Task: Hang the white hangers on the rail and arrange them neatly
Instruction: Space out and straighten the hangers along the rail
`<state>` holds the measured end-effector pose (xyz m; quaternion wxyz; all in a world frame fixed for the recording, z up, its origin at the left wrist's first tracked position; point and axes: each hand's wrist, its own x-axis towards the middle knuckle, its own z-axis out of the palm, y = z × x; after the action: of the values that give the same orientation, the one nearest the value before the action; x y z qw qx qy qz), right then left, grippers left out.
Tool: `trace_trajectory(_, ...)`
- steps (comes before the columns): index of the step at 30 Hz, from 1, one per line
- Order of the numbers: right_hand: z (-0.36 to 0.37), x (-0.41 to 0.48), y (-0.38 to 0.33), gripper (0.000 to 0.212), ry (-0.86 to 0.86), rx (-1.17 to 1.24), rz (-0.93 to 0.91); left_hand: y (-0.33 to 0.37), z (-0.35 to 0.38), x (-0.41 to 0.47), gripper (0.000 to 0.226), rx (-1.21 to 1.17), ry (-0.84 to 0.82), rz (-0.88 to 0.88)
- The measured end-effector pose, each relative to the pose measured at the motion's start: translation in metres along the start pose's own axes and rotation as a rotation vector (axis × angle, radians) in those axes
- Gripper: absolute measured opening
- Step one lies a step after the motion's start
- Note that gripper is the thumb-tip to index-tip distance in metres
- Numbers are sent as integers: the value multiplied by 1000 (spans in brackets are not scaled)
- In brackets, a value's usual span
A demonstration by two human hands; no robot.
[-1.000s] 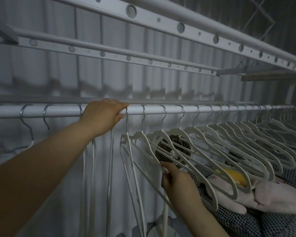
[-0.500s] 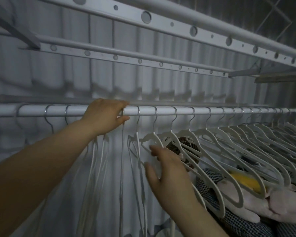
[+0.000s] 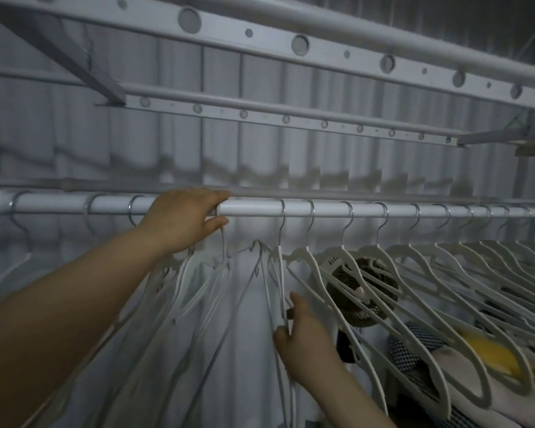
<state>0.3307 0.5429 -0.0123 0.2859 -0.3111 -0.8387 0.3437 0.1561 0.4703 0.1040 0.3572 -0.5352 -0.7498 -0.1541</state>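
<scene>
Currently, I see the left grip (image 3: 183, 220) curled over the rail (image 3: 254, 208), fingers on top and thumb beneath, holding it just beside a metal hook (image 3: 220, 213). Below the rail, the right grip (image 3: 306, 338) pinches the thin arm of one white hanger (image 3: 280, 261), which hangs edge-on from the rail. To its right, the row of white hangers (image 3: 337, 253) hangs along the rail, hooks evenly spaced, all angled alike.

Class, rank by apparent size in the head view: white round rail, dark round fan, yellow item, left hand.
1. white round rail, spanning the frame.
2. left hand and dark round fan: alike, hand nearer, so unranked.
3. yellow item, partly hidden.
</scene>
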Motion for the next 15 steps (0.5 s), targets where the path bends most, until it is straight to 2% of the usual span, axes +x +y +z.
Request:
trace_trajectory(3, 4, 3, 2, 49, -34, 84, 18, -11, -5, -8, 49, 2, -11, -41)
trace_trajectory(7, 10, 6, 3, 53, -24, 133, 19, -25, -12, -23, 54, 1, 10, -96)
trace_trajectory(15, 28, 6, -6, 56, -31, 211, 5, -49, -19, -36, 48, 28, -14, -167)
